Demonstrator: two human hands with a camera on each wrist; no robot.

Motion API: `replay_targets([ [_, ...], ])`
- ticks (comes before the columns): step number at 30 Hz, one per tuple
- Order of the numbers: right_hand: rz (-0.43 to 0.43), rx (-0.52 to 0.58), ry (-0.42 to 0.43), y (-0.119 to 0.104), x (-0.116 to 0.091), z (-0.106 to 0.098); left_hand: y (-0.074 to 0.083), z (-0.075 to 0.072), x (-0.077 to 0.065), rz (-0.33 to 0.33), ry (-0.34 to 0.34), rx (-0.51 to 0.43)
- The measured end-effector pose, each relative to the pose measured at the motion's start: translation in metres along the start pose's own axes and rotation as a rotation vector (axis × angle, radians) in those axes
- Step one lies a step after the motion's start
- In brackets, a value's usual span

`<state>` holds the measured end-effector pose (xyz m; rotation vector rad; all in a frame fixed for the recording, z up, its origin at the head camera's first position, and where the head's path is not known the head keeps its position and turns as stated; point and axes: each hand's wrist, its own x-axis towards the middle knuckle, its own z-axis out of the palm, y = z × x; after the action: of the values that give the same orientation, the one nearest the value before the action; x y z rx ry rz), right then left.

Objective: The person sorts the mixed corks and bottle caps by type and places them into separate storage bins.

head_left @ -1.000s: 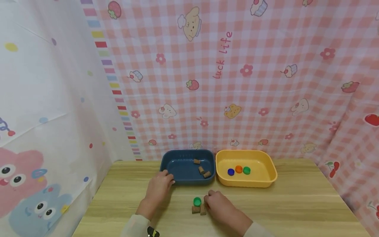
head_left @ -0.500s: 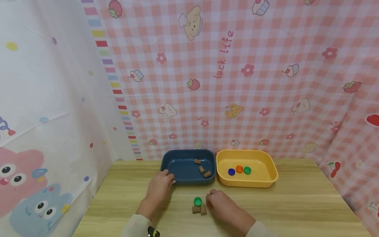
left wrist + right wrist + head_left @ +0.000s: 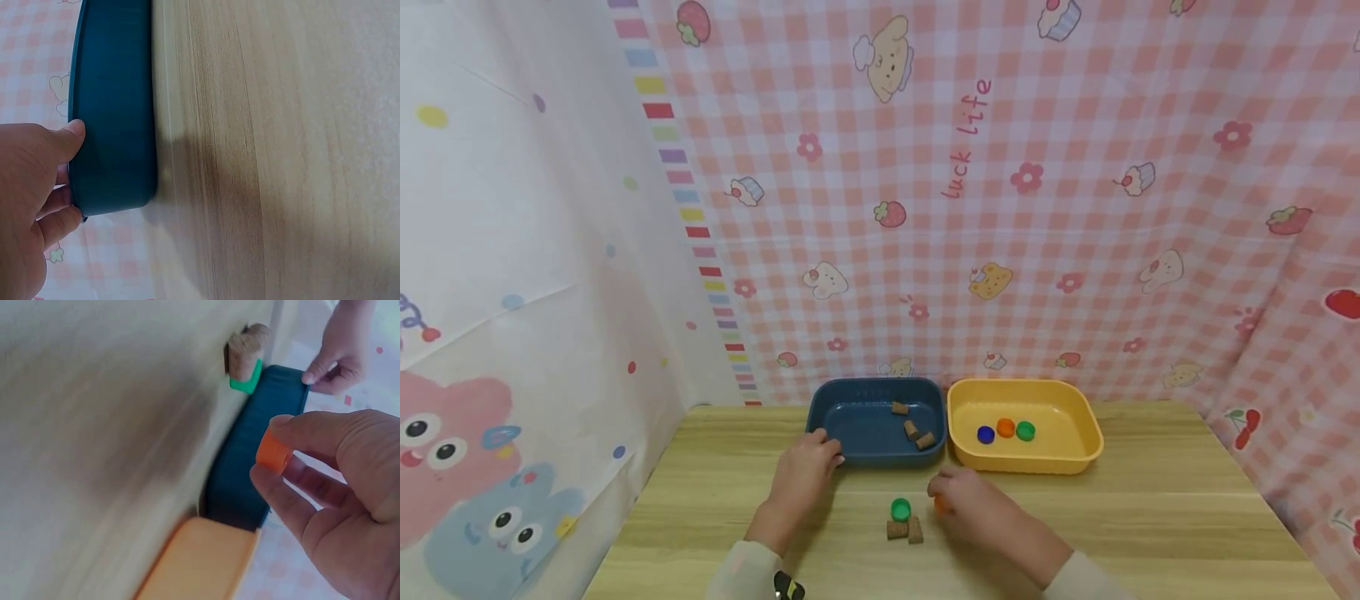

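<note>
My left hand (image 3: 801,471) grips the rim at the front left corner of the dark blue tray (image 3: 887,460); in the left wrist view the thumb (image 3: 75,131) lies on the outer wall. Between thumb and fingertips, my right hand (image 3: 331,469) pinches an orange bottle cap (image 3: 274,453). That hand is over the table in front of the gap between the trays. Just left of it, a green bottle cap (image 3: 901,510) lies beside two corks, one lying sideways (image 3: 897,530) and another (image 3: 915,531) turned front to back.
The yellow tray (image 3: 1037,465) stands right of the blue one and contains a blue cap (image 3: 986,434), an orange cap (image 3: 1005,427) and a green cap (image 3: 1026,431). Three corks (image 3: 912,430) lie in the blue tray's right half. A checked cloth (image 3: 850,250) hangs behind the table.
My right hand has risen slightly and moved right, away from the corks; the orange cap in its fingers now shows. The left hand stays on the blue tray.
</note>
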<state>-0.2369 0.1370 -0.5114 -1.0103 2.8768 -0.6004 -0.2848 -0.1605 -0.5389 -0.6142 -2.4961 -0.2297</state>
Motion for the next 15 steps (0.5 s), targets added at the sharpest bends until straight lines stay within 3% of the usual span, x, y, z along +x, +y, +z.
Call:
replay_targets([
  [9,0.021,0.036,0.014,0.006,-0.002,-0.024,0.0,0.0,0.0,-0.003,-0.007,-0.002],
  [15,0.033,-0.031,0.079,0.011,-0.004,-0.039,-0.001,0.001,0.0,-0.002,-0.011,-0.004],
])
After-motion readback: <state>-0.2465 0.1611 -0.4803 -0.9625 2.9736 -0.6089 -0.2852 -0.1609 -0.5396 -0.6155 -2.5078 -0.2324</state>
